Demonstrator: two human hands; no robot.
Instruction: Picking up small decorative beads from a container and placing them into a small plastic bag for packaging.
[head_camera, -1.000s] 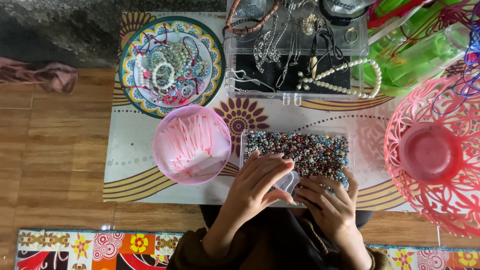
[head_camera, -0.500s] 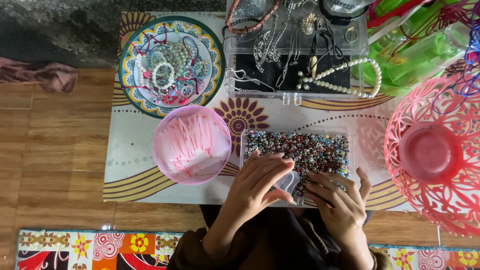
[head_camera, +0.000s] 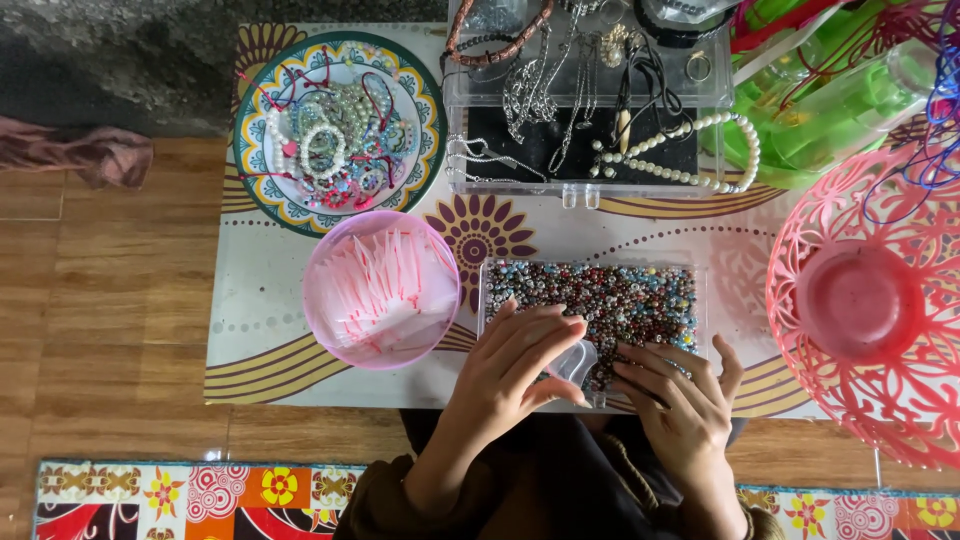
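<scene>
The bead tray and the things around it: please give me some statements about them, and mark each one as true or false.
1. The left hand holds a small clear bag over the bead tray. True.
2. The pink bowl is full of beads. False: it holds small clear bags with pink edges.
3. The right hand rests with its fingers on the near edge of the bead tray. True.
4. The patterned plate is bare. False: bracelets are piled on it.
5. A white pearl necklace hangs over the clear jewellery box. True.
6. The red mesh basket stands to the left of the pink bowl. False: it stands at the far right of the table.
</scene>
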